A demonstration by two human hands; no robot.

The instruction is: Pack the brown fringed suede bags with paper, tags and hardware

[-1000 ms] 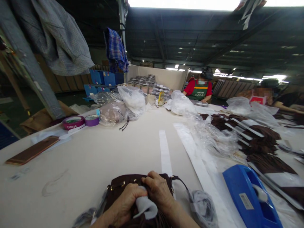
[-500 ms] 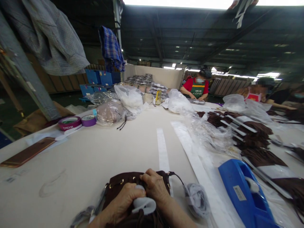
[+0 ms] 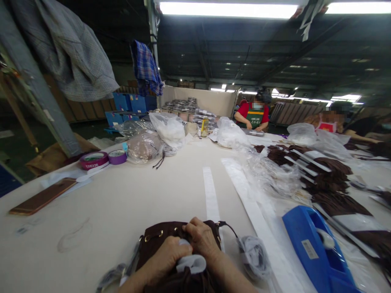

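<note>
A dark brown drawstring bag (image 3: 161, 231) with gold eyelets lies at the near edge of the table. My left hand (image 3: 169, 254) is closed on a rolled piece of soft white wrapping (image 3: 195, 263) over the bag's middle. Beside it, my right hand (image 3: 200, 238) is closed at the bag's upper edge, fingers bent over the brown fabric; what lies under the fingertips is hidden. A strap coil in greyish wrap (image 3: 255, 254) rests to the right, joined to the bag by a dark cord. Another wrapped strap (image 3: 114, 276) lies at the left.
A blue tape dispenser (image 3: 317, 248) stands at right, near stacked brown bundles (image 3: 324, 167) and clear plastic bags (image 3: 271, 173). Tape rolls (image 3: 94, 160) and a phone-like flat brown object (image 3: 44, 196) lie left. White paper strips (image 3: 210, 193) lie ahead. A co-worker (image 3: 255, 116) works across the table.
My view has tilted up slightly, so the scene sits a little lower and further right. My hands keep their grips, with the left one drawn slightly nearer the right.
</note>
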